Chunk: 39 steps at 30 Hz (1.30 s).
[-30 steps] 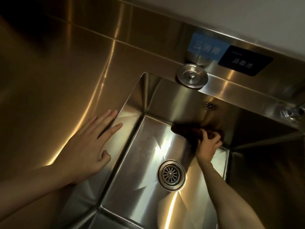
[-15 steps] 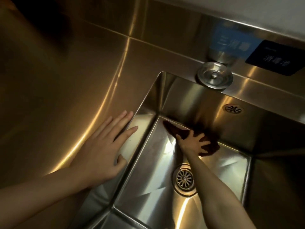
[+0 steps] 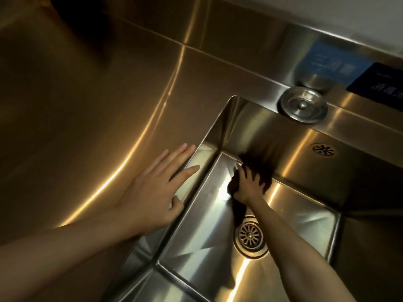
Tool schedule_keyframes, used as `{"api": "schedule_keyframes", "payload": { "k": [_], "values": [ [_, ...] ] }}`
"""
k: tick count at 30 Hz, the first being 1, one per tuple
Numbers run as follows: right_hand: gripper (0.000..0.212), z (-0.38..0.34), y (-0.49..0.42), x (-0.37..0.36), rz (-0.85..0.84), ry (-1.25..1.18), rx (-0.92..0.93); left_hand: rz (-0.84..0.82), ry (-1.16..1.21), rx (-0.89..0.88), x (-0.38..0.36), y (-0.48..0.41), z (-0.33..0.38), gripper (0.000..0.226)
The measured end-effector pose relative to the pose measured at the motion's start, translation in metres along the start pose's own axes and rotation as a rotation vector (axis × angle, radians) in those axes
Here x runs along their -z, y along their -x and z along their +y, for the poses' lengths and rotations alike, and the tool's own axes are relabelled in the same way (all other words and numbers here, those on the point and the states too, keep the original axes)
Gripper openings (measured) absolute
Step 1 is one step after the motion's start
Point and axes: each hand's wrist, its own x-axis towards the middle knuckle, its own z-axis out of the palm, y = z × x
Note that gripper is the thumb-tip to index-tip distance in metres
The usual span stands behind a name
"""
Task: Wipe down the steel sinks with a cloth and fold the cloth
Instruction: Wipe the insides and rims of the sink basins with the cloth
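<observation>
A deep steel sink [image 3: 303, 216] fills the right half of the head view. A dark cloth [image 3: 258, 168] lies bunched in its far left bottom corner, against the back wall. My right hand [image 3: 247, 185] presses on the cloth with fingers spread, the arm reaching down into the basin. My left hand [image 3: 157, 188] rests flat with straight fingers on the steel counter [image 3: 87, 127], right at the sink's left rim.
A round drain strainer [image 3: 249, 235] sits in the sink floor just below my right wrist. A steel drain plug [image 3: 304, 107] lies on the back ledge. An overflow grille [image 3: 323, 149] is in the back wall. Blue signs [image 3: 333, 62] hang on the backsplash.
My right hand slid the cloth leftward along the sink's back edge into the far left corner. The left hand stayed flat on the counter.
</observation>
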Motion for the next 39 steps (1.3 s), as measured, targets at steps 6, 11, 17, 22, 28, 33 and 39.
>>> {"api": "schedule_keyframes", "payload": {
  "k": [6, 11, 17, 22, 28, 33, 39],
  "values": [
    [0.098, -0.068, 0.010, -0.043, -0.078, 0.011, 0.214, 0.014, -0.007, -0.008, -0.002, 0.001, -0.002, 0.066],
    [0.065, -0.012, 0.011, -0.030, -0.011, 0.363, 0.567, 0.037, 0.005, -0.032, -0.004, 0.001, -0.003, 0.066],
    [0.083, 0.099, 0.033, -0.011, 0.037, 0.290, 0.197, 0.043, 0.022, -0.036, -0.010, 0.001, -0.007, 0.064],
    [0.086, 0.137, 0.080, -0.030, -0.026, 0.243, -0.099, 0.053, 0.015, -0.042, -0.009, 0.000, -0.007, 0.065],
    [0.088, 0.141, 0.132, -0.054, -0.085, 0.257, -0.066, 0.039, 0.047, -0.186, -0.008, 0.003, -0.006, 0.061],
    [0.102, 0.123, 0.226, -0.099, -0.269, 0.286, -0.084, 0.036, 0.062, -0.224, -0.008, 0.002, -0.007, 0.057],
    [0.063, 0.062, 0.249, -0.147, -0.277, 0.531, 0.420, 0.050, 0.089, -0.221, -0.011, 0.002, -0.009, 0.053]
  ]
}}
